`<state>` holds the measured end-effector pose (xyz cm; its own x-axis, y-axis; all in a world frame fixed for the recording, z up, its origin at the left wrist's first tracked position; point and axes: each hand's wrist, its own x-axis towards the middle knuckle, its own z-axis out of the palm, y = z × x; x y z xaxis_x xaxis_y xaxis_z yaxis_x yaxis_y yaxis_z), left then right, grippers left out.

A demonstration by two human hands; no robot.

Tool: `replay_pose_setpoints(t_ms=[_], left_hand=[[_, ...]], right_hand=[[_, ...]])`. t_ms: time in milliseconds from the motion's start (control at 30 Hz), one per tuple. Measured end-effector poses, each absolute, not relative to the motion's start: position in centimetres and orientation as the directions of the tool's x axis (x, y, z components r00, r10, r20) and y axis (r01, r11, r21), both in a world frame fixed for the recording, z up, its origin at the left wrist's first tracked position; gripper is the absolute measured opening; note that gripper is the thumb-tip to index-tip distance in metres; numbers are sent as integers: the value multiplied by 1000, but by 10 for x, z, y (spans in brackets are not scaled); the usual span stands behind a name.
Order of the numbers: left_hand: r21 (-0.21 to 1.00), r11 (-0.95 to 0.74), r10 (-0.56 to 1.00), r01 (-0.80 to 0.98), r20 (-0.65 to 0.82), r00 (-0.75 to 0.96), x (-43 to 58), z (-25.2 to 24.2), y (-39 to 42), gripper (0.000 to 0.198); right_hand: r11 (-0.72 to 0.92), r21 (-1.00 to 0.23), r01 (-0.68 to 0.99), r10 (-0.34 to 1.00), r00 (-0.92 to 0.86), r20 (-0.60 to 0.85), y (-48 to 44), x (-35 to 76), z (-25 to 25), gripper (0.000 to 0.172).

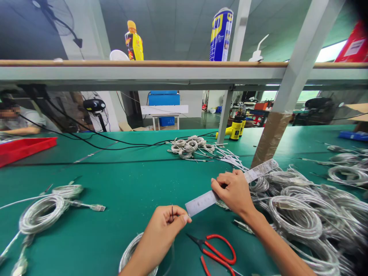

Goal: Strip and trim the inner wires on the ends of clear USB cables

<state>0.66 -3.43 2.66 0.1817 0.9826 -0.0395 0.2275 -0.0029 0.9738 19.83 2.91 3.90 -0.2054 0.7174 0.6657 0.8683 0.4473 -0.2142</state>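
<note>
My right hand [234,191] is closed around a flat, worn ruler [201,203] that slants up to the right over the bench. Fingers pinched, my left hand [165,226] grips a thin cable end close to the ruler's lower left tip; a short dark wire [172,212] sticks up between the fingers. A coil of clear-jacketed cable [129,251] lies partly hidden beneath my left forearm. Red-handled scissors [220,251] rest on the green bench [115,199] between my two arms, their dark blades pointing toward my left hand.
A large pile of coiled cables [299,214] lies at the right, and a loose USB cable coil [46,212] at the left. More coils [191,145] and white strips [230,157] lie farther back. A shelf post [270,138] rises behind my right hand. Someone [20,119] sits far left.
</note>
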Motion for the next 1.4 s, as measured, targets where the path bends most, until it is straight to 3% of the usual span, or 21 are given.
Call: replay_pose_setpoints(t_ms=[400, 667, 933, 1067, 1200, 1300, 1400], left_hand=[[972, -17, 982, 235, -28, 186, 9, 28, -33, 24], [998, 66, 985, 4, -66, 156, 4, 12, -23, 31], [979, 180, 972, -91, -163, 171, 5, 8, -25, 25], [975, 217, 959, -47, -204, 196, 3, 9, -24, 27], [988, 147, 983, -45, -141, 119, 3, 8, -25, 25], [988, 142, 987, -61, -137, 85, 6, 7, -26, 27], [984, 169, 982, -63, -163, 90, 10, 4, -27, 30]], right_hand=[[421, -216, 881, 739, -195, 645, 29, 199, 38, 40], [322, -199, 926, 795, -151, 588, 42, 200, 22, 43], [446, -207, 871, 818, -303, 489, 57, 164, 1, 40], [518, -311, 797, 813, -347, 468, 50, 155, 2, 24], [551, -500, 668, 833, -409, 373, 30, 159, 5, 24], [445, -821, 357, 837, -493, 239, 14, 164, 6, 20], [318, -943, 101, 821, -526, 221, 6, 165, 6, 21]])
